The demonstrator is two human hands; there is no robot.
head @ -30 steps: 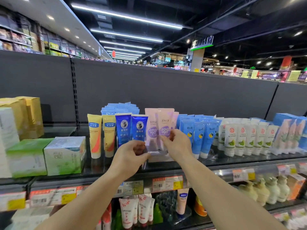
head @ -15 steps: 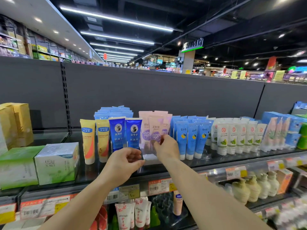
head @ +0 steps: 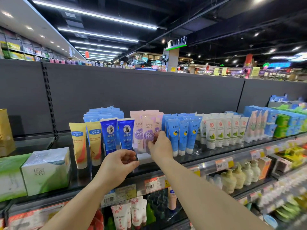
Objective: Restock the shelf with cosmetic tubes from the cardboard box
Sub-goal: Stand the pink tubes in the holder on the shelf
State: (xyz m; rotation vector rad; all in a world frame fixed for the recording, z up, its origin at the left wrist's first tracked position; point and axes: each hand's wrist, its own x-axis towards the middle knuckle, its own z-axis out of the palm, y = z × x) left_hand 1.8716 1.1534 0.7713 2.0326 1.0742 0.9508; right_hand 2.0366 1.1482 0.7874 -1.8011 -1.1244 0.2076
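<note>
A supermarket: long shelves (head: 216, 156) of tubes (head: 189, 133), price tags (head: 152, 185) along the edges, strip lights (head: 93, 15) overhead, hanging signs (head: 177, 41) beyond.

Bright ceiling strip lights (head: 93, 15) — blurred, warped edges.
</note>
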